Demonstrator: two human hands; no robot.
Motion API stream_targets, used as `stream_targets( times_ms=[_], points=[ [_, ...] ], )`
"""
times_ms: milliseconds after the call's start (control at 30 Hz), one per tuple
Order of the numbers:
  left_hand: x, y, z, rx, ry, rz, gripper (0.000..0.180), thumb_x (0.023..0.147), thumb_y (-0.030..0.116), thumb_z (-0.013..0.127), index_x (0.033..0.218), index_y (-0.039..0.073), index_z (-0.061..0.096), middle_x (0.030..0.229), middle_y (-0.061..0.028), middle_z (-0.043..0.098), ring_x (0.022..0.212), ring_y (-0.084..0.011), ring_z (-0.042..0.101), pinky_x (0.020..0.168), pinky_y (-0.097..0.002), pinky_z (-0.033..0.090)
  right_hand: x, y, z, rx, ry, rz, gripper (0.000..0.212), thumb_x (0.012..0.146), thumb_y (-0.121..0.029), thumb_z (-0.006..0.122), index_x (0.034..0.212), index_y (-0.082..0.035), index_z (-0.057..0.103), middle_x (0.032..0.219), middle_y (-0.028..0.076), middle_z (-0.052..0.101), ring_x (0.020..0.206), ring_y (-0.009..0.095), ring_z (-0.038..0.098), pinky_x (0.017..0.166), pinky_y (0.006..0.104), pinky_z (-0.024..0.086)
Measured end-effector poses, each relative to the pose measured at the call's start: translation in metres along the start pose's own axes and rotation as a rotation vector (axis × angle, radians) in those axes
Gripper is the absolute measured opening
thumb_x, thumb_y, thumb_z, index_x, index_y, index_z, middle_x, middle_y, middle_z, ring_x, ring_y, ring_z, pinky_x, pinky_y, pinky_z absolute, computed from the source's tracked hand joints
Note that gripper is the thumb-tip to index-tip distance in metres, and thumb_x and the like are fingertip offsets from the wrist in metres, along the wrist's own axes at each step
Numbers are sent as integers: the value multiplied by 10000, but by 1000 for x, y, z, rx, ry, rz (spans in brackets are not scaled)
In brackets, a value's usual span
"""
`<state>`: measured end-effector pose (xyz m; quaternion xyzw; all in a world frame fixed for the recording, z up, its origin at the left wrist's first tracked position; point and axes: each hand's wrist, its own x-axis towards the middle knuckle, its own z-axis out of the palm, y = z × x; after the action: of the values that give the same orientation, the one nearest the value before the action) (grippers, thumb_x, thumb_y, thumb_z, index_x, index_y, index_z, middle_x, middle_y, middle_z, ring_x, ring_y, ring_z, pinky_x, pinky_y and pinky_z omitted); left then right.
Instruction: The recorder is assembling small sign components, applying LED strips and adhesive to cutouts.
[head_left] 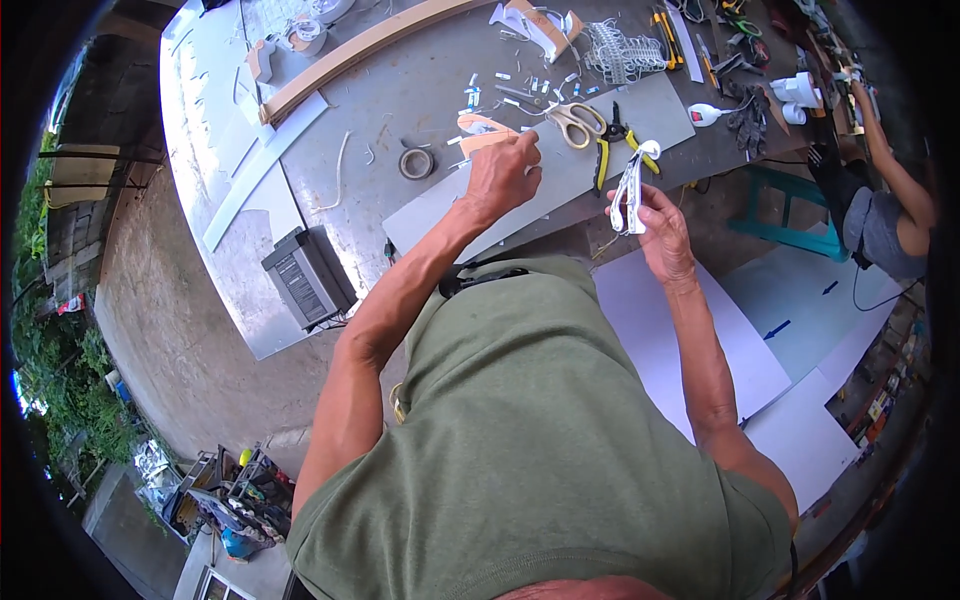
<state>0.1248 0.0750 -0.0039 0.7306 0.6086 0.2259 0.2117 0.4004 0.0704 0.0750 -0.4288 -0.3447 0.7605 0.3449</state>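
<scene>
head view: left hand (503, 172) curls downward, grip unclear; right hand (667, 236) pinches a white piece (634, 200).

Black box (312, 283): you have pale print (297, 270) on its face, too small to read.
Pale sheet (800, 285): two blue arrows (777, 329), to your right.

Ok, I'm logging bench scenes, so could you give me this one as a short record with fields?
Left hand: at a tan-and-white piece; grip unclear
Right hand: holding a white strip piece
Tools between hands: scissors, yellow-handled cutters
Under tools: grey board
Left of left hand: tape roll
Far right: another person, teal stool
</scene>
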Motion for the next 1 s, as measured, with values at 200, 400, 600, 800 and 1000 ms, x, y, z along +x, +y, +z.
stream_targets(
  times_ms=[200, 400, 600, 800, 1000],
  points=[
    [-11, -8, -67, -1348, 16, -400, 395, 855, 70, 699, 1229, -30, 621, 912, -92, 704, 719, -152, 648, 733, -295, 532, 10, -13, 11, -150, 0, -126, 471, 881, -177, 665, 1274, 58, 556, 1145, 176, 669, 1018, 218, 659, 946, 352, 504],
    [-55, -43, -48, -1925, 73, -365, 460, 869, 86, 647, 1292, -54, 537, 1050, -145, 648, 867, -202, 629, 827, -347, 515, 28, -29, 44, -949, 4, -406, 437, 836, -154, 698, 1237, -7, 606, 1092, 118, 670, 950, 225, 656, 821, 351, 527],
    [-95, -71, -16, -2057, 97, -571, 415, 921, 126, 616, 1290, -45, 530, 1035, -147, 650, 890, -203, 632, 830, -334, 538, 51, 1, 72, -1359, -48, -773, 451, 744, -105, 720, 1177, -37, 616, 1141, 142, 627, 1021, 330, 598, 896, 422, 504],
    [-107, -58, -33, -1514, 48, -764, 426, 1021, 300, 567, 1290, -31, 560, 1056, -161, 698, 907, -209, 712, 770, -306, 579, 70, 37, 85, -1471, -147, -831, 468, 726, -126, 727, 1172, -41, 613, 1158, 134, 604, 1069, 321, 574, 947, 438, 476],
    [-103, -44, -36, -955, 268, -886, 268, 979, 220, 645, 1062, -25, 712, 802, -98, 707, 692, -182, 721, 603, -292, 600, 75, 52, 95, -1508, -253, -834, 475, 732, -135, 716, 1184, -39, 606, 1181, 134, 597, 1100, 315, 554, 952, 435, 456]
  ],
)
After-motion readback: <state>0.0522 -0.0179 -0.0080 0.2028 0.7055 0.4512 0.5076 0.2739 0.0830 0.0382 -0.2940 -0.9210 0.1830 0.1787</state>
